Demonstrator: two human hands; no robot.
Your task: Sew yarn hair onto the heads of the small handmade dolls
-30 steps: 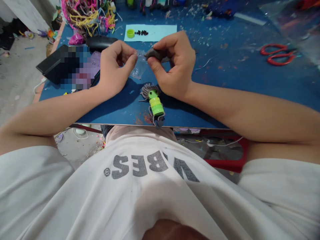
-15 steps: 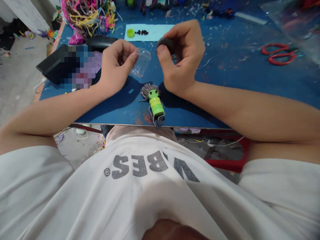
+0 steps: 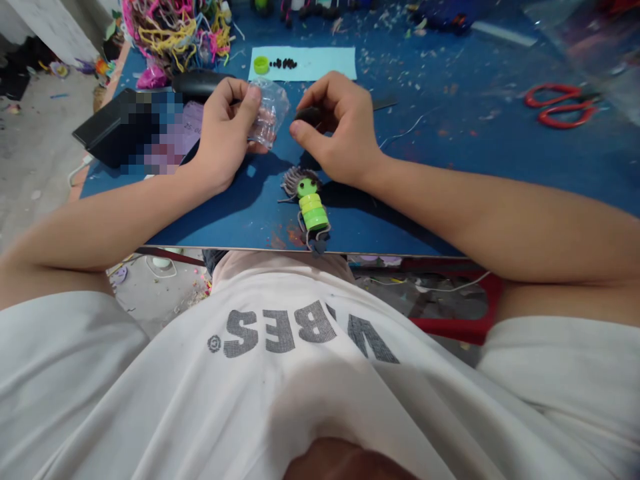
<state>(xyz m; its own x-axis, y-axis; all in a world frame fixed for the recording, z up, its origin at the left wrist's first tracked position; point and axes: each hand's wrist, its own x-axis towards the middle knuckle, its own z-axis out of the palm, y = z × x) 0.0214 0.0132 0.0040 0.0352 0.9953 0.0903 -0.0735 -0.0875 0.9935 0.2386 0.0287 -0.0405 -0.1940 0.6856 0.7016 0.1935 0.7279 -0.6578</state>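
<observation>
Between the thumb and fingers of my left hand (image 3: 224,130) is a small clear plastic bag (image 3: 274,107), crinkled and see-through. My right hand (image 3: 347,130) pinches a dark grey, clay-like lump (image 3: 309,117) just to the right of the bag, with a small gap between them. Part of the lump is hidden by my fingers. Below both hands, near the table's front edge, a small figure (image 3: 314,212) lies face up. It has grey yarn hair, a green head with dark eyes, stacked yellow and green rings for a body, and dark feet.
Behind my hands, a light blue card (image 3: 327,63) bears a green ring (image 3: 261,65) and small black beads (image 3: 285,63). Red-handled scissors (image 3: 565,120) lie to the right. A thin blade (image 3: 385,104), a black case (image 3: 120,127) and a colourful yarn pile (image 3: 175,33) are around.
My right hand has come down and leftward with the dark lump, closer to the bag. My left hand has turned, and its thumb now lies over the bag.
</observation>
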